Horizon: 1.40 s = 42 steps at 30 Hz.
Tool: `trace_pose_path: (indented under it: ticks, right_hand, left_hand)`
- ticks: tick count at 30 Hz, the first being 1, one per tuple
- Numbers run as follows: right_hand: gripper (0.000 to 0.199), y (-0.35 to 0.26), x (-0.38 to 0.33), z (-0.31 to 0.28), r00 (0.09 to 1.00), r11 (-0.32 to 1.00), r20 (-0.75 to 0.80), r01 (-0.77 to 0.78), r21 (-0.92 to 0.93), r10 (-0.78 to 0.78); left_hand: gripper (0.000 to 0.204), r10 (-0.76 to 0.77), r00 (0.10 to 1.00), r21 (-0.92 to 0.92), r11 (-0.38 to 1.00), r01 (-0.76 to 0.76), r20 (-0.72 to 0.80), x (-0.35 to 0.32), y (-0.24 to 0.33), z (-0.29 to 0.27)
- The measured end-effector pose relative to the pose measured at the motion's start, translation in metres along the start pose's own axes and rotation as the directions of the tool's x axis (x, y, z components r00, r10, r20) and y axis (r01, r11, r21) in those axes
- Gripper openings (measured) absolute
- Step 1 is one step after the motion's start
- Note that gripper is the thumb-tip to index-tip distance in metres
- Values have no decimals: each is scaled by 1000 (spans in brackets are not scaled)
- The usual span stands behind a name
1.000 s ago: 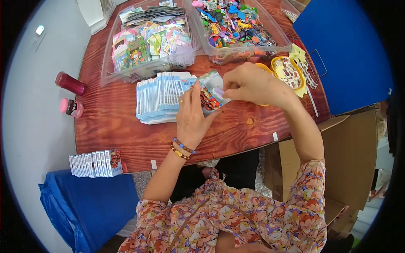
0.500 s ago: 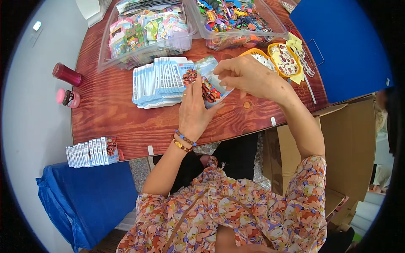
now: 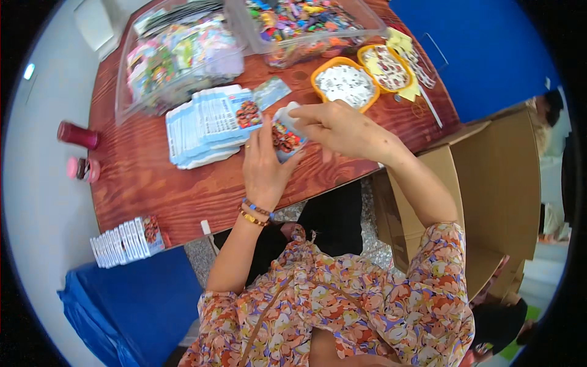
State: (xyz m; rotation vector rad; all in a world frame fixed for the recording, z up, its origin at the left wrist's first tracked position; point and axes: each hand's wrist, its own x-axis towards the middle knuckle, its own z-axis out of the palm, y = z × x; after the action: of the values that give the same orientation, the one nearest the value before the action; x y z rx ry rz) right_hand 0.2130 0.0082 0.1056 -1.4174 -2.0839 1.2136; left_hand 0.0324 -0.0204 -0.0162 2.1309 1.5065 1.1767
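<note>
A small pale-blue printed packet [image 3: 286, 138] with red cartoon figures is held just above the table. My left hand [image 3: 264, 165] grips its left side and lower end between fingers and thumb. Bent over its whitish upper edge are the fingers of my right hand [image 3: 339, 125], pinching there; anything small between those fingertips is hidden. Left of my left fingers lies a fanned stack of similar packets [image 3: 205, 125]. A thin, partly clear sachet [image 3: 272, 93] lies flat beyond the held packet.
Clear plastic bins of colourful sachets [image 3: 183, 61] and small toys [image 3: 312, 27] stand at the back. Yellow trays hold white pieces [image 3: 345, 84] and stickers [image 3: 385, 67]. A red jar [image 3: 78, 135], a pink jar [image 3: 84, 169] and a packet row [image 3: 127, 241] are left; a cardboard box [image 3: 489, 183] is right.
The view has shifted, so the table sits further left. My right hand has come closer to the held packet's upper edge. The clear sachet now lies apart from the held packet.
</note>
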Motion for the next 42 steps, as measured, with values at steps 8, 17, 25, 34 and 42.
trace_pose_path:
  ticks: [8,17,25,34,42]
  right_hand:
    - [23,113,17,-83,923,841,-373,-277,-464,98]
    - [26,154,44,-77,982,725,-186,-159,-670,43]
    - [13,168,32,-97,942,988,-303,-155,-20,141]
    - [10,174,35,-92,948,983,-305,-41,178,95]
    - [12,169,31,-92,938,983,-309,-116,140,155]
  left_hand:
    - [89,-1,982,-88,996,18,187,-12,17,4]
    - [91,-27,968,-107,993,55,248,-20,20,4]
    - [91,-8,964,-119,992,41,267,-17,17,6]
    - [92,-24,962,-120,991,59,274,-17,16,6]
    - [92,-4,965,-124,992,38,262,-20,13,6]
